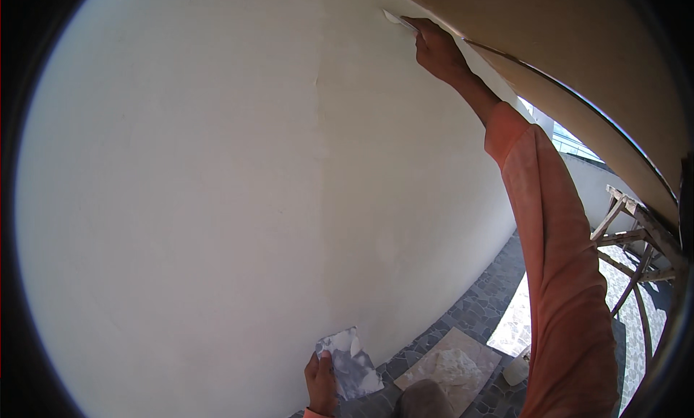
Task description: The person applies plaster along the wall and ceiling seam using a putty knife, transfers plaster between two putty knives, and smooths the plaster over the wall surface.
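Observation:
High up near the wall's right edge, my right hand (439,50) is closed around a putty knife (396,18). Its blade points up and left, at or very near the pale wall (231,165); contact cannot be made out for certain. Low in the view, my left hand (322,383) grips a flat grey plate (353,369) by its left edge, thumb on top. White paste is smeared over the plate in patches. A vertical line divides the wall into a lighter left part and a darker right part.
On the dark stone-patterned floor (499,273) lies a square board (419,374) with white paste on it, beside my knee (424,401). A whitish container (516,370) stands by my right sleeve. At right is a wooden trestle (643,237); a brown panel (578,27) hangs overhead.

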